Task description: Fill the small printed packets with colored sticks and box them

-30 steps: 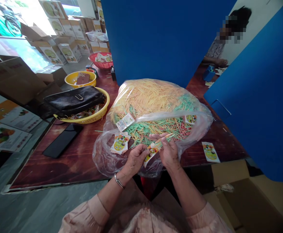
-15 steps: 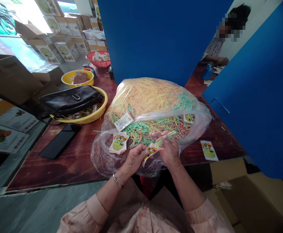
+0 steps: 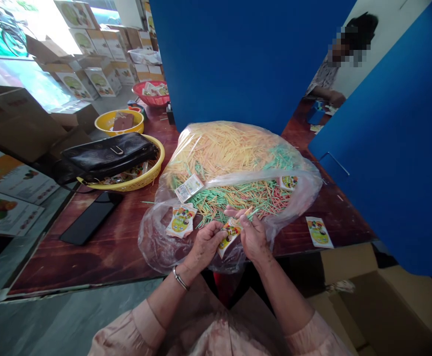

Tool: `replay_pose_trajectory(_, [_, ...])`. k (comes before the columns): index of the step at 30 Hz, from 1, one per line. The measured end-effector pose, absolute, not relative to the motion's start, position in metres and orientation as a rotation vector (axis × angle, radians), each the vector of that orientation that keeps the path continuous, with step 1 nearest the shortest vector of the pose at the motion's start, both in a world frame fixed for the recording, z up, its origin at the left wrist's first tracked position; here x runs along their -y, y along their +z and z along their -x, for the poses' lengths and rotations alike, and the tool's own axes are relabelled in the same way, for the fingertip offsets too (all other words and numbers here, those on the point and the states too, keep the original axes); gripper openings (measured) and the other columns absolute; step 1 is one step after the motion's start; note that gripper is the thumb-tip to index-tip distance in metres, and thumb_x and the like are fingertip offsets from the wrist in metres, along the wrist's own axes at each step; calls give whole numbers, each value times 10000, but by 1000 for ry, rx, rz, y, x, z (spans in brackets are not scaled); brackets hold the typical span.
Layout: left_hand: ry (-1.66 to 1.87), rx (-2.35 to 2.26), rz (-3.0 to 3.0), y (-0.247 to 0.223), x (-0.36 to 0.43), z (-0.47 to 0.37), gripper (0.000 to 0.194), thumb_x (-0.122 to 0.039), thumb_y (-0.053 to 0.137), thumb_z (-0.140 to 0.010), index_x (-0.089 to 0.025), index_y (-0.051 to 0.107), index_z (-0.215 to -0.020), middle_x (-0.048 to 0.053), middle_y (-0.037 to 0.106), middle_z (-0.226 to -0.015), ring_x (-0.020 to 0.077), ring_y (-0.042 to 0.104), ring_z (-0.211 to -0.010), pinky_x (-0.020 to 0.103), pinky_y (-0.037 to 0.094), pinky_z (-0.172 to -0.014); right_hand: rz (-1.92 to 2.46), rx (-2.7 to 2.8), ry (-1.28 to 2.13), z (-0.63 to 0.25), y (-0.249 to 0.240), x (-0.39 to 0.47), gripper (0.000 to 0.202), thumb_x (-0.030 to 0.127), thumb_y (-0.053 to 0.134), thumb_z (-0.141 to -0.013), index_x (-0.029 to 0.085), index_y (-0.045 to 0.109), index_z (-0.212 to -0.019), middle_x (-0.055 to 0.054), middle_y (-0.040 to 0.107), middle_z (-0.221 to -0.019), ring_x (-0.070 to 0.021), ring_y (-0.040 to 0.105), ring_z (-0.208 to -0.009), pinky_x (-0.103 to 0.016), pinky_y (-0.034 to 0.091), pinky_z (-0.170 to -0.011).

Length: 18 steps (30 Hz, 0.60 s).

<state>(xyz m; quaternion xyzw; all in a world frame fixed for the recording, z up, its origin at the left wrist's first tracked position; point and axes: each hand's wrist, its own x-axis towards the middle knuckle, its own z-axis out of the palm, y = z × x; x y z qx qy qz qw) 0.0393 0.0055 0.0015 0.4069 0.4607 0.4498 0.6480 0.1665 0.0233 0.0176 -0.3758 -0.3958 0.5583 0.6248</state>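
My left hand (image 3: 208, 243) pinches a small printed packet (image 3: 229, 238) by its side, low over the front of a clear plastic bag (image 3: 152, 242). Thin coloured sticks (image 3: 249, 215) are gripped in my right hand (image 3: 253, 236), their near ends at the packet's upper mouth; how far they reach inside is hidden. Heaped in the bag are many green, yellow and red sticks (image 3: 223, 195). On the bag's left side lie a stack of printed packets (image 3: 182, 220) and a paler packet bundle (image 3: 189, 188). Another packet (image 3: 288, 182) rests at the heap's right.
A single packet (image 3: 319, 232) lies on the table's right. To the left are a phone (image 3: 90, 217) and a yellow basket (image 3: 156, 165) under a black handbag (image 3: 112, 151). Blue panels (image 3: 231, 59) stand behind and right, a co-worker (image 3: 327, 74) beyond. Cartons (image 3: 75, 81) fill the back left.
My right hand has moved slightly left and down, closer to the packet. The sticks stand out less beyond my fingers, and more of the packet's printed face shows.
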Motion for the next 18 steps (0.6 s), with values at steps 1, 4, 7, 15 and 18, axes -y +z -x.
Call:
replay_pose_trajectory(1, [1032,-1033,-919,0,-5,-40,232,-349,667,-718,-149,561,-769,-38,571,-621,64,489,-540,185,373,-527,864,921,1316,-166,17,-23,93,305,562,-803,215,585,-810,-49,708,-924,-224,585,-1070,-458,396,-973])
replay_pose_trajectory(4, [1042,-953,-827,0,-6,-41,254,-329,686,-703,-154,572,-849,-21,621,-704,82,551,-608,207,432,-601,834,891,1408,-165,17,-24,221,280,603,-772,236,583,-987,-47,683,-1023,-212,600,-1036,-437,426,-944])
replay_pose_trajectory(7, [1054,-899,-733,4,-7,-42,303,-305,714,-674,-158,562,-891,-4,659,-789,104,594,-663,233,466,-647,781,823,1389,-164,17,-24,423,334,565,-817,294,442,-1219,-47,650,-1106,-195,614,-1007,-428,449,-912])
replay_pose_trajectory(15, [1103,-864,-657,17,-12,-46,301,-258,734,-652,-152,565,-877,-12,645,-790,89,586,-655,216,468,-642,924,1186,1282,-172,13,-21,431,517,481,-838,246,559,-1164,-57,584,-1224,-213,507,-1166,-387,356,-1032])
replay_pose_trajectory(18, [1142,-881,-632,16,-12,-50,274,-278,715,-672,-170,547,-859,-25,629,-779,86,569,-631,220,464,-618,974,1118,1236,-172,9,-13,469,462,584,-789,277,501,-1212,-36,608,-1156,-196,574,-1043,-339,467,-897])
